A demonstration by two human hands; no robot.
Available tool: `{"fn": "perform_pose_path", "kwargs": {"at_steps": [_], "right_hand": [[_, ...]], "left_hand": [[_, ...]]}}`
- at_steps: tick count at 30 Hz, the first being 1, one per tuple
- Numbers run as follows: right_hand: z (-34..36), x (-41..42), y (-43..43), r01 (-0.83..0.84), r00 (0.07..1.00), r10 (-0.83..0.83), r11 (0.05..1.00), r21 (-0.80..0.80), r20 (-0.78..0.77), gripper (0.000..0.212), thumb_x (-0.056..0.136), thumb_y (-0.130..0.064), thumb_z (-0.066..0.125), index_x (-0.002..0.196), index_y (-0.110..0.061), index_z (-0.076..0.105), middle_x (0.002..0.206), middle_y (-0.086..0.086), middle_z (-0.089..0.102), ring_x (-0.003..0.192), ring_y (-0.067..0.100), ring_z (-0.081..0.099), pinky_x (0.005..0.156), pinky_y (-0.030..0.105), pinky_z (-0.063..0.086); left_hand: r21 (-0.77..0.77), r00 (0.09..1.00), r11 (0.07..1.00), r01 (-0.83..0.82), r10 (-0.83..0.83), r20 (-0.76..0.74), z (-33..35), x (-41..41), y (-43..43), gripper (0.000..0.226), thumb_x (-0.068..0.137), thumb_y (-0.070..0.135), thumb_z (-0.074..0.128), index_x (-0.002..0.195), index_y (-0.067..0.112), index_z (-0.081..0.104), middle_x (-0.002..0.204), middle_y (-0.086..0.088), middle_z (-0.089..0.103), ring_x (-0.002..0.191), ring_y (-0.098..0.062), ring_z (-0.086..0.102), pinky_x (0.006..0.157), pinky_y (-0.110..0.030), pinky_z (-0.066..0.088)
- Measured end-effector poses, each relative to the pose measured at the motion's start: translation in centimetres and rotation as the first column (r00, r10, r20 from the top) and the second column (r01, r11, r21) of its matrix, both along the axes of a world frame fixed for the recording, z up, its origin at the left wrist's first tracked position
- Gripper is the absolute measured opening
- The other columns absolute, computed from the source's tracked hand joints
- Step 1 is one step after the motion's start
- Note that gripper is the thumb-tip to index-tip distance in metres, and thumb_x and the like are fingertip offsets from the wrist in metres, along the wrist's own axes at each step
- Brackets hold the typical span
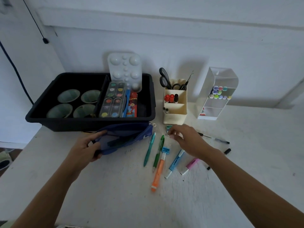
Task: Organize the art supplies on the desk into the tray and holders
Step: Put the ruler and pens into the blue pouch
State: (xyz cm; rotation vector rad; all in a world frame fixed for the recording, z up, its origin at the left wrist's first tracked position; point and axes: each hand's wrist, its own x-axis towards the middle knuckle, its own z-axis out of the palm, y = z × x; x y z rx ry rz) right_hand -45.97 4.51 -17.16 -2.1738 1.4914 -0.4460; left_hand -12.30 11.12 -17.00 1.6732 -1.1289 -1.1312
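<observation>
Blue pouch (125, 137) just before the black tray (90, 125) is gripped open by the left hand (85, 145); the right hand (185, 139) curls over something small beside the cream holder (175, 116), grip unclear, and should pinch firmly before lifting.

The tray (65, 124) is matt black plastic and the palette (125, 68) in it glossy white plastic. The pouch (130, 137) is blue cloth; the tabletop (123, 186) is matt white and scuffed, and the marker holder (213, 109) clear plastic.
</observation>
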Motion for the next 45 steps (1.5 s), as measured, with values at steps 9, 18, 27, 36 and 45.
{"fn": "perform_pose_path", "kwargs": {"at_steps": [9, 18, 27, 36, 45], "right_hand": [[3.8, 2.9, 0.0, -0.008, 0.399, -0.367, 0.915, 0.403, 0.84, 0.016, 0.106, -0.013, 0.044, 0.114, -0.002, 0.053, 0.097, 0.012, 0.072, 0.074, 0.021, 0.056, 0.071, 0.035, 0.049], [3.4, 7.1, 0.1, -0.14, 0.172, -0.438, 0.876, 0.462, 0.882, 0.007, 0.107, -0.01, 0.039, 0.109, -0.009, 0.046, 0.105, 0.024, 0.072, 0.082, 0.03, 0.07, 0.079, 0.037, 0.06], [2.1, 9.6, 0.0, -0.007, 0.939, 0.067, 0.984, -0.176, 0.337, 0.012, 0.094, -0.011, 0.066, 0.105, -0.012, 0.068, 0.095, -0.003, 0.07, 0.073, 0.008, 0.066, 0.071, 0.02, 0.054], [1.1, 3.4, -0.1, -0.196, 0.981, 0.196, 0.974, 0.112, 0.006, 0.018, 0.084, -0.01, 0.071, 0.092, -0.026, 0.071, 0.096, -0.011, 0.066, 0.088, 0.005, 0.059, 0.079, 0.021, 0.047], [0.2, 5.6, 0.7, -0.535, 0.711, 0.519, 0.837, 0.115, -0.474, 0.044, 0.086, -0.018, 0.072, 0.126, -0.032, 0.064, 0.129, -0.004, 0.056, 0.12, 0.017, 0.045, 0.099, 0.039, 0.045]], "left_hand": [[-0.025, 0.994, 0.996, 0.09, -0.088, 0.068, 0.0, -0.4, 1.0, 0.054, 0.098, -0.006, 0.053, 0.122, 0.042, 0.063, 0.117, -0.01, 0.058, 0.065, -0.021, 0.056, 0.053, -0.022, 0.049], [-0.059, 0.978, 0.981, 0.185, -0.178, 0.107, 0.2, -1.3, 2.7, 0.058, 0.095, -0.006, 0.06, 0.142, 0.028, 0.054, 0.129, 0.005, 0.051, 0.071, -0.014, 0.065, 0.057, -0.023, 0.053], [-0.044, 0.984, 0.987, 0.155, -0.151, 0.09, -0.1, -0.6, 2.5, 0.054, 0.097, -0.004, 0.056, 0.142, 0.026, 0.054, 0.132, 0.003, 0.05, 0.073, -0.022, 0.059, 0.056, -0.022, 0.052], [-0.055, 0.996, 0.998, 0.042, -0.037, 0.075, -0.7, -0.5, 1.5, 0.049, 0.099, -0.004, 0.053, 0.14, 0.024, 0.058, 0.126, -0.009, 0.053, 0.063, -0.02, 0.058, 0.05, -0.018, 0.049], [-0.044, 0.993, 0.996, 0.072, -0.067, 0.102, -0.3, -0.5, 1.8, 0.049, 0.099, -0.003, 0.054, 0.14, 0.024, 0.058, 0.126, -0.003, 0.053, 0.069, -0.022, 0.057, 0.051, -0.019, 0.05]]}}
